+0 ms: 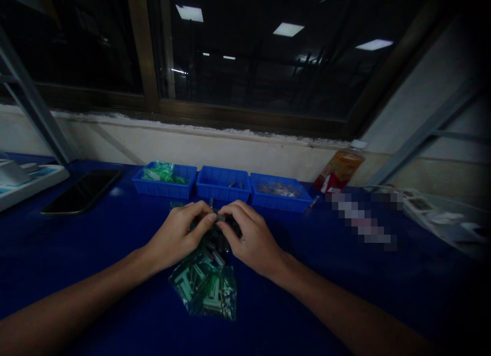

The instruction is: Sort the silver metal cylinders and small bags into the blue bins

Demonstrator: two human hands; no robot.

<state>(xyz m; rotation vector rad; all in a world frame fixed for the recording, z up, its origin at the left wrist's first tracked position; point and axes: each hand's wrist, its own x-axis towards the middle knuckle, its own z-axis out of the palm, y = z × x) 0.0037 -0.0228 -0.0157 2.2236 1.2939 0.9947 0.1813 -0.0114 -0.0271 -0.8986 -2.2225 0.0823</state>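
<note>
Btwn your bare L hand (178, 233) & R hand (255, 238): small grey metal pieces (218, 259); nearer you, flat green plastic packets (214, 295). Beyond, three blue rectangular plastic bins (222, 194) in a row; flat black phone (83, 192) to L, orange-red plastic bottle (344, 165) to R.

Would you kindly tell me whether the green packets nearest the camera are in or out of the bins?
Out: these green packets lie on the blue tabletop, nearer the camera than the blue bins.
</note>
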